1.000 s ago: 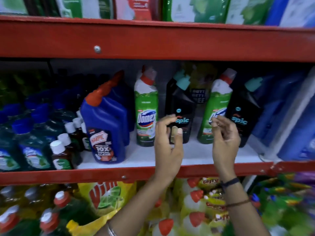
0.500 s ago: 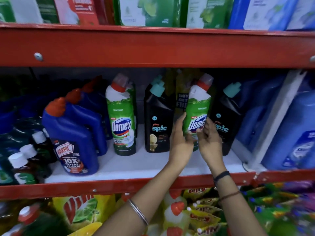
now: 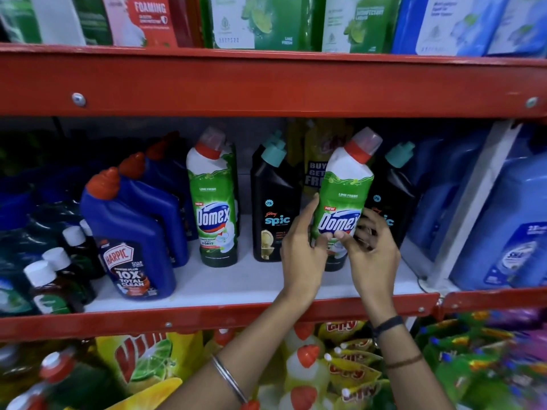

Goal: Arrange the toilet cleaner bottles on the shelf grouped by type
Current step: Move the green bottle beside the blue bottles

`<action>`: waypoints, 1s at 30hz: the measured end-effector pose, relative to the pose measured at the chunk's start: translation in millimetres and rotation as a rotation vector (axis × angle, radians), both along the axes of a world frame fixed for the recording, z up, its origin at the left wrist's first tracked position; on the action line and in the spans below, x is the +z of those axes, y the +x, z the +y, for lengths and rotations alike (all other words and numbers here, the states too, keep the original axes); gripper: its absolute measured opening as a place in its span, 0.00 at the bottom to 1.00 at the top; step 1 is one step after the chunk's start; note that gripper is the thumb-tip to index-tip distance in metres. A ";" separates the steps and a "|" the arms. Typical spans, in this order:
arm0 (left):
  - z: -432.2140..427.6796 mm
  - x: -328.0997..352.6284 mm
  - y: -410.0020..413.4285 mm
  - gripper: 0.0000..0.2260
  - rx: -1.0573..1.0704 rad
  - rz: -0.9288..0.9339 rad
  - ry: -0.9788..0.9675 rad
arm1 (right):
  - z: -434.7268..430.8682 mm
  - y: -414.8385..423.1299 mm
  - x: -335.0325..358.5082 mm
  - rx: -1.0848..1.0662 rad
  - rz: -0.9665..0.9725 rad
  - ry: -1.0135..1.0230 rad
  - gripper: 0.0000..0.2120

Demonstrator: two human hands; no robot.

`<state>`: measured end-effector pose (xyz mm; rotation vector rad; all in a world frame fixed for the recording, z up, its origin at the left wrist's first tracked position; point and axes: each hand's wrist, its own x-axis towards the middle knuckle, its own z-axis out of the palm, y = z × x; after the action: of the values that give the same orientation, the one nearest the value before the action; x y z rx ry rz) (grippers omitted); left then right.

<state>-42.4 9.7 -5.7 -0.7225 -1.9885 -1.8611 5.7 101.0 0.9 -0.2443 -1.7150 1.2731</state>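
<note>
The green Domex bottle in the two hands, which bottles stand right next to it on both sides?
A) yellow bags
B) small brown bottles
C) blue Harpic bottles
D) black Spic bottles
D: the held Domex bottle, gripped by the left hand and the right hand, sits between one black Spic bottle and another black Spic bottle.

Both hands now on green Domex bottle, bottle tilted.
Left hand (image 3: 299, 250) and right hand (image 3: 371, 250), apart and empty a second ago, now clasp the green plastic white-shouldered Domex bottle with red cap (image 3: 343, 199); it leans further right, base apparently off the white shelf board (image 3: 236, 284).
</note>
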 end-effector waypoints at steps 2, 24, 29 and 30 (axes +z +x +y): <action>-12.1 4.3 4.6 0.35 -0.015 -0.012 0.026 | -10.4 5.5 3.4 0.005 0.021 -0.006 0.23; -180.1 -10.1 -11.6 0.30 0.136 -0.073 0.127 | -173.2 -28.3 -1.2 0.215 -0.017 -0.055 0.23; -189.2 -14.0 -20.3 0.30 0.139 -0.081 0.116 | -184.4 -34.6 -0.2 0.225 -0.050 -0.038 0.22; -189.9 -13.9 -21.3 0.30 0.134 -0.082 0.112 | -184.6 -35.9 -0.3 0.222 -0.054 -0.032 0.22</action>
<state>-63.7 -180.2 -19.6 -0.4763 -1.9118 -1.9321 -30.2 -83.6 0.7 -0.1098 -1.8068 1.4676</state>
